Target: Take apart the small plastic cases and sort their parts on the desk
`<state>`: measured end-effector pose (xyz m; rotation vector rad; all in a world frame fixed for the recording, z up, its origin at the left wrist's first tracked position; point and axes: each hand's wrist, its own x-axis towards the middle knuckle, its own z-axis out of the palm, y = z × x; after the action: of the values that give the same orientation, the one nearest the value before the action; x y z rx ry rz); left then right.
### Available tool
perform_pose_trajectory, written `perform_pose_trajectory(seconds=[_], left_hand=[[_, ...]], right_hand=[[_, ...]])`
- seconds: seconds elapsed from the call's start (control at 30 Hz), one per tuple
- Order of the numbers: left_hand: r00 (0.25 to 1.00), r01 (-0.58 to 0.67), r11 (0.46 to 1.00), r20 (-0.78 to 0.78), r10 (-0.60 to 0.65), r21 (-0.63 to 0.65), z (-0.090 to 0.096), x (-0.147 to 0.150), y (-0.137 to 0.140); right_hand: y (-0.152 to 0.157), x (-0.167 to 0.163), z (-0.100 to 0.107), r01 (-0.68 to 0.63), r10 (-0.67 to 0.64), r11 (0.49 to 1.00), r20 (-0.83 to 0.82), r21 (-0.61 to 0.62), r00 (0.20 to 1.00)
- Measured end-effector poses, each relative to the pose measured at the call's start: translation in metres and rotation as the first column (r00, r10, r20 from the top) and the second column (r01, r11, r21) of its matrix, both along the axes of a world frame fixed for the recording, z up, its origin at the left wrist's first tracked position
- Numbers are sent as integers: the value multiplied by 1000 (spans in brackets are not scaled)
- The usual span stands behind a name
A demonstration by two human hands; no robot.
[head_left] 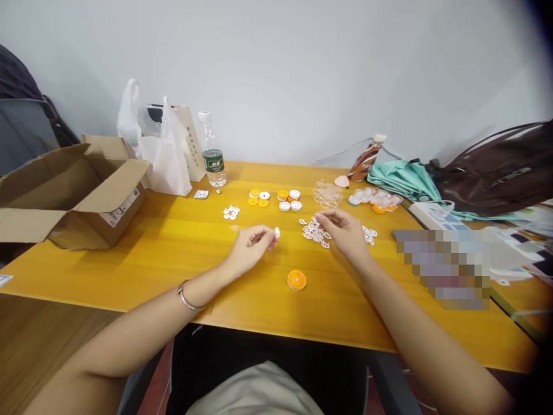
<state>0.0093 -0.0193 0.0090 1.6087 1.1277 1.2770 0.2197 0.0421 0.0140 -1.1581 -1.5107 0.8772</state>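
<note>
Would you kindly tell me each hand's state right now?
Left hand: closed on a small white piece.
Right hand: by the white cutouts; whether closed on one cannot be told.

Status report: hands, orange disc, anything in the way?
Left hand: pinching small white piece. Right hand: at white cutouts. Orange disc: untouched, nothing covering it.

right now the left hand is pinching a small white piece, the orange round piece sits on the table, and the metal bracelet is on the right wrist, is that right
Not quite: the head view shows the metal bracelet on the left wrist. The left hand is pinching a small white piece, and the orange round piece sits on the table.
</note>
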Motion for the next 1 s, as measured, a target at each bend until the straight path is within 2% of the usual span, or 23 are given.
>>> perform_pose_trajectory(seconds=[0.07, 0.13, 0.27, 0.37, 0.5, 0.63, 0.7, 0.77, 0.9, 0.97, 1.0], left_hand=[[999, 35, 999, 26, -34, -32, 0, 0, 0], [995, 77, 995, 70, -72, -68, 0, 0, 0], [953, 209, 964, 255, -163, -165, 0, 0, 0], [912, 297, 923, 358, -199, -245, -1, -1, -1], [882, 362, 883, 415, -222, -297, 0, 1, -3], [865, 401, 858, 442, -239, -320, 5, 2, -5], [861, 413, 852, 444, -249, -322, 6, 2, -5], [856, 429, 847, 442, -268, -316, 6, 3, -5], [868, 431, 845, 400, -294, -316, -2, 3, -4], [876, 438, 844, 357, -325, -308, -5, 3, -3], [873, 453, 841, 340, -351, -296, -6, 3, -4]], right_hand=[[8, 8, -4, 40, -49, 997, 162, 60, 986], [14, 11, -11, 14, -47, 994, 318, 107, 947], [22, 11, -25, -43, -52, 984, 503, 174, 863], [26, 12, -29, -50, -56, 984, 558, 174, 828], [26, 12, -29, -25, -87, 983, 578, 183, 812], [16, 6, -21, 7, -148, 958, 474, 286, 868], [5, 1, -14, -53, -74, 949, 380, 312, 922], [-9, -7, -6, -163, 65, 937, 302, 309, 951], [-41, -24, 3, -441, 384, 855, 238, 274, 892], [-51, -30, 3, -483, 443, 832, 196, 274, 875], [-54, -33, 2, -475, 443, 836, 173, 275, 880]])
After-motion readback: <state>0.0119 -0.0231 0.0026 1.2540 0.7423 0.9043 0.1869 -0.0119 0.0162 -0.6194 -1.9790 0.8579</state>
